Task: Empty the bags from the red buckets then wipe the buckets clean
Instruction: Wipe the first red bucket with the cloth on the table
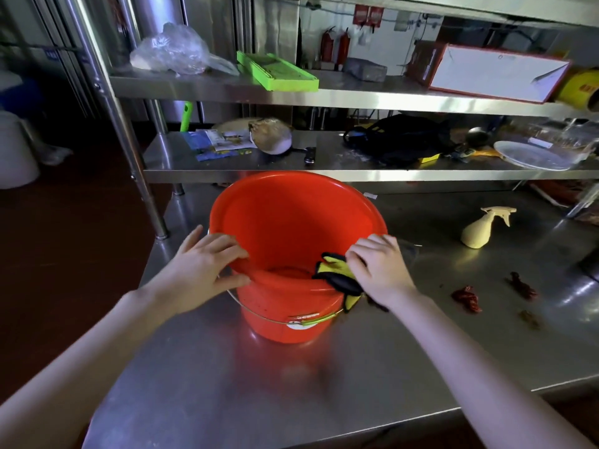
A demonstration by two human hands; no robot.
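A red bucket [291, 222] stands on the steel table [227, 384], tilted toward me, its inside bare of bags and its wire handle hanging down in front. My left hand [204, 270] grips the near left rim, fingers curled over the edge. My right hand [379, 267] holds a yellow and black cloth [337, 273] against the near right rim, with part of the cloth draped outside the bucket.
A cream spray bottle [483, 226] lies on its side to the right. Dried red chillies [466, 298] are scattered near it. The shelf [324, 166] just behind the bucket carries a black bag, a plate and papers. The table's left edge drops to dark floor.
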